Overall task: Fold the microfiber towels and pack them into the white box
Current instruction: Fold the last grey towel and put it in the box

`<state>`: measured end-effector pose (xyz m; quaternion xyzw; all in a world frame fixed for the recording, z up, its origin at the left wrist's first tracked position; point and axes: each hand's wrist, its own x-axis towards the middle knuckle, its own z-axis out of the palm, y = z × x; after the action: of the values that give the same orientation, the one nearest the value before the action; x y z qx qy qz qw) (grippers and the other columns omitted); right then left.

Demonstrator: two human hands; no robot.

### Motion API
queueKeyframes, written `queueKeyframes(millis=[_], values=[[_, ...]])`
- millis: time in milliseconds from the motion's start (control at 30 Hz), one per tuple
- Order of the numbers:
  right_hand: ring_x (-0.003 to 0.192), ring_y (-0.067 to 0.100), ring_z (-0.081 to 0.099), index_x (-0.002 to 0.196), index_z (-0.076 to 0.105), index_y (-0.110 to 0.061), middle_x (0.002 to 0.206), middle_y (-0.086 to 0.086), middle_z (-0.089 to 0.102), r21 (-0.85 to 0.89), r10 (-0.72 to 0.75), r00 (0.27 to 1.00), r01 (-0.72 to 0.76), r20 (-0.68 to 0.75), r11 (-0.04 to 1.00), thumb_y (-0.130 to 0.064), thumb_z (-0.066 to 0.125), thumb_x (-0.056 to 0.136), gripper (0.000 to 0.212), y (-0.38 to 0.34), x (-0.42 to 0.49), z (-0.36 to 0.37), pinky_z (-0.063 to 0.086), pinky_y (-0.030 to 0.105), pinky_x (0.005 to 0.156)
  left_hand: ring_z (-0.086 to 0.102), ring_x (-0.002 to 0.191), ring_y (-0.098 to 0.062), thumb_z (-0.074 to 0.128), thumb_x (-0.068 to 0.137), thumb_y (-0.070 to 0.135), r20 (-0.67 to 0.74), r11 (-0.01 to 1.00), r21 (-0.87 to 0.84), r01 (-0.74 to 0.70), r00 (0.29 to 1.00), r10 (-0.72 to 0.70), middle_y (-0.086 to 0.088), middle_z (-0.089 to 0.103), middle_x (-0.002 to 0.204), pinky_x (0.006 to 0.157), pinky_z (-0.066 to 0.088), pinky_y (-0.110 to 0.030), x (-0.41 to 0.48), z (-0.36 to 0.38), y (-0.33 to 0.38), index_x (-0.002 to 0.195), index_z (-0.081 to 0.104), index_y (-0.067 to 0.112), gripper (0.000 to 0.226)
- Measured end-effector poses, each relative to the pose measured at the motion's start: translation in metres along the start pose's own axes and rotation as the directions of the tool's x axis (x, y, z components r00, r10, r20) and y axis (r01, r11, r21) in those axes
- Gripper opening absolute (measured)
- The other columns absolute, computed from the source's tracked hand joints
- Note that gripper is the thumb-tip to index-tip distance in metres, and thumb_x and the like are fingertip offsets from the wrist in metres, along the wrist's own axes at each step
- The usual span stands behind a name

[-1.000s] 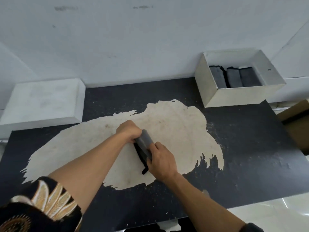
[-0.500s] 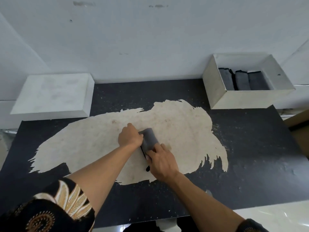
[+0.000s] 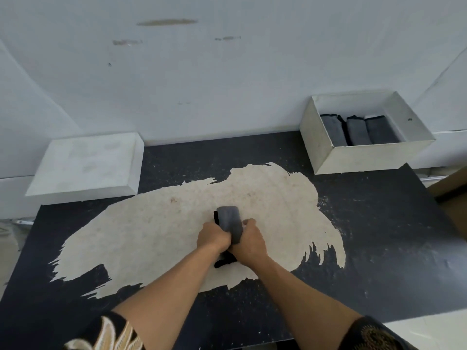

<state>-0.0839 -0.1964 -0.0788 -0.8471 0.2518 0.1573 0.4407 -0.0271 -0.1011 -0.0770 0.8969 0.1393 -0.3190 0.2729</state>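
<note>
Head view: three folded grey towels already stand side by side along the near wall inside the white box, which sits at the far right corner of the tabletop. Room behind them looks free. A fourth microfiber towel is at the middle of the tabletop, folded into a compact bundle with a dark edge trailing out below. The left hand and right hand both clench around its near end, one on each side. By my judgement the folding of this one is nearly done and its packing is left. No other loose towels show.
</note>
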Motion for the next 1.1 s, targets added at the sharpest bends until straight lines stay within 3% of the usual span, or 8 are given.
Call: queueKeyframes(millis=[67, 167, 300, 467, 567, 667, 933, 1100], values=[[0.089, 0.019, 0.055, 0.141, 0.029, -0.004, 0.11, 0.01, 0.056, 0.204, 0.134, 0.991, -0.137, 0.03, 0.969, -0.022, 0.073, 0.08, 0.077, -0.004, 0.004, -0.009, 0.047, 0.027, 0.064, 0.062, 0.083, -0.021, 0.06, 0.091, 0.021, 0.031, 0.991, -0.129, -0.029, 0.999, 0.034, -0.013, 0.066, 0.113, 0.062, 0.052, -0.029, -0.001, -0.001, 0.0, 0.113, 0.059, 0.006, 0.027], [0.078, 0.017, 0.065, 0.122, 0.058, 0.003, 0.101, 0.011, 0.069, 0.466, 0.205, 0.971, -0.24, 0.125, 0.852, -0.008, 0.07, 0.079, 0.046, -0.008, 0.011, -0.031, 0.056, 0.03, 0.06, 0.062, 0.105, -0.029, 0.059, 0.094, 0.024, 0.045, 0.951, -0.292, -0.106, 0.991, 0.125, -0.015, 0.062, 0.122, 0.09, 0.054, -0.041, -0.007, -0.006, 0.014, 0.127, 0.051, 0.003, 0.039], [0.082, 0.019, 0.068, 0.102, 0.062, -0.012, 0.097, 0.009, 0.07, 0.691, 0.165, 0.98, -0.196, 0.112, 0.696, -0.02, 0.07, 0.086, 0.02, -0.02, 0.018, -0.074, 0.06, 0.034, 0.062, 0.061, 0.1, -0.023, 0.052, 0.098, 0.027, -0.02, 0.864, -0.373, -0.339, 0.933, 0.358, -0.006, 0.061, 0.117, 0.088, 0.054, -0.046, -0.023, -0.016, 0.057, 0.121, 0.041, 0.017, 0.027], [0.097, 0.023, 0.067, 0.116, 0.056, -0.012, 0.11, 0.008, 0.066, 0.727, 0.047, 0.998, 0.006, -0.053, 0.686, -0.024, 0.068, 0.091, 0.03, -0.029, 0.03, -0.15, 0.061, 0.038, 0.076, 0.062, 0.104, -0.021, 0.053, 0.098, 0.031, -0.101, 0.765, -0.475, -0.436, 0.89, 0.444, -0.002, 0.057, 0.123, 0.09, 0.055, -0.046, -0.046, -0.021, 0.136, 0.14, 0.029, 0.023, 0.049], [0.098, 0.022, 0.068, 0.118, 0.058, -0.01, 0.111, 0.009, 0.068, 0.767, -0.004, 0.996, 0.075, -0.094, 0.638, -0.021, 0.069, 0.09, 0.032, -0.022, 0.041, -0.198, 0.06, 0.044, 0.083, 0.063, 0.099, -0.019, 0.052, 0.099, 0.03, -0.087, 0.769, -0.413, -0.487, 0.862, 0.499, -0.002, 0.064, 0.116, 0.088, 0.055, -0.045, -0.054, -0.013, 0.184, 0.125, 0.048, 0.018, 0.029], [0.094, 0.021, 0.071, 0.114, 0.063, -0.011, 0.105, 0.008, 0.072, 0.795, -0.001, 0.993, 0.095, -0.117, 0.599, -0.03, 0.067, 0.092, 0.029, -0.008, 0.055, -0.247, 0.061, 0.04, 0.077, 0.06, 0.105, -0.016, 0.049, 0.099, 0.023, -0.098, 0.757, -0.326, -0.566, 0.817, 0.568, 0.004, 0.059, 0.121, 0.09, 0.054, -0.039, -0.066, 0.004, 0.237, 0.138, 0.042, 0.022, 0.04], [0.098, 0.018, 0.065, 0.112, 0.055, -0.012, 0.11, 0.006, 0.066, 0.544, -0.081, 0.946, 0.249, -0.314, 0.801, -0.013, 0.059, 0.095, 0.018, 0.037, 0.113, -0.392, 0.057, 0.039, 0.084, 0.06, 0.107, -0.021, 0.053, 0.097, 0.021, -0.016, 0.723, -0.113, -0.682, 0.729, 0.685, -0.003, 0.057, 0.128, 0.09, 0.053, -0.04, -0.074, 0.055, 0.369, 0.145, 0.032, 0.023, 0.052], [0.095, 0.024, 0.064, 0.113, 0.048, -0.018, 0.109, 0.009, 0.062, 0.378, -0.074, 0.98, 0.14, -0.183, 0.915, -0.005, 0.054, 0.086, 0.03, 0.045, 0.167, -0.468, 0.059, 0.05, 0.079, 0.063, 0.099, -0.022, 0.054, 0.085, 0.011, 0.011, 0.796, -0.265, -0.544, 0.824, 0.566, -0.004, 0.063, 0.115, 0.084, 0.058, -0.044, -0.046, 0.081, 0.44, 0.131, 0.046, 0.016, 0.048]])
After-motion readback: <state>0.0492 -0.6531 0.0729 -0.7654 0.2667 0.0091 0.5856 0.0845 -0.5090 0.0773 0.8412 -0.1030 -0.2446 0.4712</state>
